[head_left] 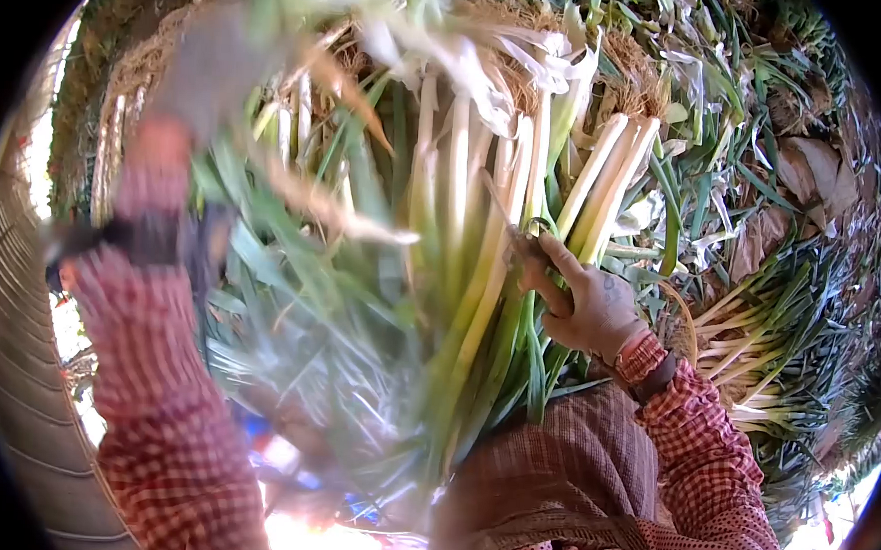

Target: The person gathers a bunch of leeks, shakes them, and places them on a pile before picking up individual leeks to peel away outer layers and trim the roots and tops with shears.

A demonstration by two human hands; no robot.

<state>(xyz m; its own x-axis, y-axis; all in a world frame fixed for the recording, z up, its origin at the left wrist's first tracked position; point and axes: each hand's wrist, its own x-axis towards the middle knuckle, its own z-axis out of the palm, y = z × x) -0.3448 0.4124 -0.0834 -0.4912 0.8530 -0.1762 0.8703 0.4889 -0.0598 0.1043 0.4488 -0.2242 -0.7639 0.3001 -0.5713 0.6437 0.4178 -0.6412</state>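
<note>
My right hand (595, 308) is closed around a small knife (497, 198), its thin blade pointing up and left over the leeks. A shiny metal band (537, 226) shows at a fingertip of this hand. Under the blade lie long leeks (458, 166) with pale stems, roots at the far end and green leaves toward me. My left hand (212, 74), smeared by motion, is raised at the upper left beside blurred leaves and peelings (359, 22). I cannot tell whether it holds any of them.
Peeled white skins and cut leaves (695, 79) litter the pile behind. A bundle of thinner leeks (746, 341) lies at the right, near brown dry scraps (814, 180). Brown striped cloth (560, 461) covers my lap. A ribbed grey surface (27, 373) runs along the left.
</note>
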